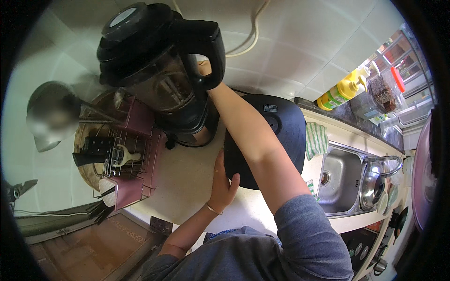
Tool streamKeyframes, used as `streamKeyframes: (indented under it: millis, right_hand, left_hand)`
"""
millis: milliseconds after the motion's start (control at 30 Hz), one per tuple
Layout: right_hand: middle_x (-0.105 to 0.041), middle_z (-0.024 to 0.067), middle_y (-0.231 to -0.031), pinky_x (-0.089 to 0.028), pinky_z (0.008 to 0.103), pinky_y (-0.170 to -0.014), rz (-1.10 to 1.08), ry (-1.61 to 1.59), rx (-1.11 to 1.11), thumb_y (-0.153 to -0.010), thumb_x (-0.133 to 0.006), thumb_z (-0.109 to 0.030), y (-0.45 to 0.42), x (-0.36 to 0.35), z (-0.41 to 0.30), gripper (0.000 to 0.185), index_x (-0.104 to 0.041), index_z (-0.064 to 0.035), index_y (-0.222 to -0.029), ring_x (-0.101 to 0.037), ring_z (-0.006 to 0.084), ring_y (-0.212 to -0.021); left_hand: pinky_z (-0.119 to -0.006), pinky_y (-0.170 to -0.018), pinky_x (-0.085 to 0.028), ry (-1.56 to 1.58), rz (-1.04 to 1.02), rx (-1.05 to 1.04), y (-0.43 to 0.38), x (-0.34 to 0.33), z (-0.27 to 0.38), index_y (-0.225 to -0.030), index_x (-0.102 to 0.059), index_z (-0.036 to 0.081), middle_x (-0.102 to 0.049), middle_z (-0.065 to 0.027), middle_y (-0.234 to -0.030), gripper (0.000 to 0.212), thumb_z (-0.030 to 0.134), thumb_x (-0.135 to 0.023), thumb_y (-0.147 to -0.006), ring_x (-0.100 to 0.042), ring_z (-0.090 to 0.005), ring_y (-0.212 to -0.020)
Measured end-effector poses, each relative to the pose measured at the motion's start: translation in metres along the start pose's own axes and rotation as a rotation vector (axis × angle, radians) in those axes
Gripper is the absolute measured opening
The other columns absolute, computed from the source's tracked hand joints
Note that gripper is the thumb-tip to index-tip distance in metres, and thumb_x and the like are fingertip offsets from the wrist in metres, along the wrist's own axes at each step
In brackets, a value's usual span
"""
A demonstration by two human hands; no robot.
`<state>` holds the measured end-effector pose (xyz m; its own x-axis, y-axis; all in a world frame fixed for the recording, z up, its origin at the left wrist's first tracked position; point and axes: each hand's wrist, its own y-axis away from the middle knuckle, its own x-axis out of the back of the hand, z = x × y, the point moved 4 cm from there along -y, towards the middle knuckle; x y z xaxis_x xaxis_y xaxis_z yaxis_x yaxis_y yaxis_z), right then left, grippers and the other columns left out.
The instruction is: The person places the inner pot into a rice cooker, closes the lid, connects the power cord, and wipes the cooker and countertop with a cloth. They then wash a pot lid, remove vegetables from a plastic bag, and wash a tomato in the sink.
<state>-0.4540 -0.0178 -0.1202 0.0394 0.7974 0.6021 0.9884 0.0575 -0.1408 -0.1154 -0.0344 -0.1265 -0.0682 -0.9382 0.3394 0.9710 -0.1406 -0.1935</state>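
Note:
A large black blender with a clear jug (172, 87) stands on the counter at upper left. My right arm reaches up behind the blender's handle; a bit of my right hand (204, 69) shows through the handle's opening, and its fingers are hidden. Under that forearm lies a black rounded appliance (242, 154) with a warning label on top. My left hand (225, 182) rests against its near left side, thumb and fingers apart, a bracelet on the wrist.
Left stands a pink wire rack (151, 175) with utensils; a ladle (52, 112) juts from it. A striped cloth (316, 140) lies right of the appliance, beside a steel sink (341, 175). Yellow bottles (337, 93) line the windowsill. A white cable (256, 31) hangs along the wall.

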Motion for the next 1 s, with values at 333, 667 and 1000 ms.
streamKeyframes:
  millis: [333,667,1000]
  right_hand:
    - [-0.056,0.0170,-0.118,-0.037,0.0396,-0.096,-0.027,0.037,0.013,-0.085,-0.054,-0.029,-0.007,-0.003,0.000,0.040,-0.056,-0.0052,-0.117,-0.053,0.0316,-0.111]
    - [-0.055,0.0200,-0.121,-0.036,0.0382,-0.100,-0.417,0.325,0.113,-0.089,-0.053,-0.024,0.057,0.052,0.010,0.042,-0.052,0.0024,-0.121,-0.049,0.0331,-0.115]
    - [-0.057,0.0162,-0.121,-0.041,0.0302,-0.094,0.116,-0.163,-0.083,-0.093,-0.052,-0.033,0.275,0.301,0.110,0.049,-0.047,0.0021,-0.127,-0.054,0.0236,-0.110]
  left_hand:
    - [-0.042,-0.108,-0.022,-0.051,0.039,-0.002,0.001,0.001,0.001,-0.139,-0.017,-0.008,-0.026,-0.0283,-0.141,0.071,0.036,-0.046,-0.092,-0.028,-0.0394,-0.130]
    - [-0.042,-0.104,-0.030,-0.049,0.083,-0.007,0.004,0.003,0.003,-0.140,-0.017,-0.005,-0.030,-0.0284,-0.139,0.074,0.045,-0.044,-0.092,-0.037,-0.0435,-0.123]
    - [-0.039,-0.110,-0.017,0.446,-0.079,0.185,-0.007,0.008,0.008,-0.145,-0.014,0.007,-0.018,-0.0133,-0.149,0.074,0.059,-0.020,-0.093,-0.019,-0.0277,-0.137]
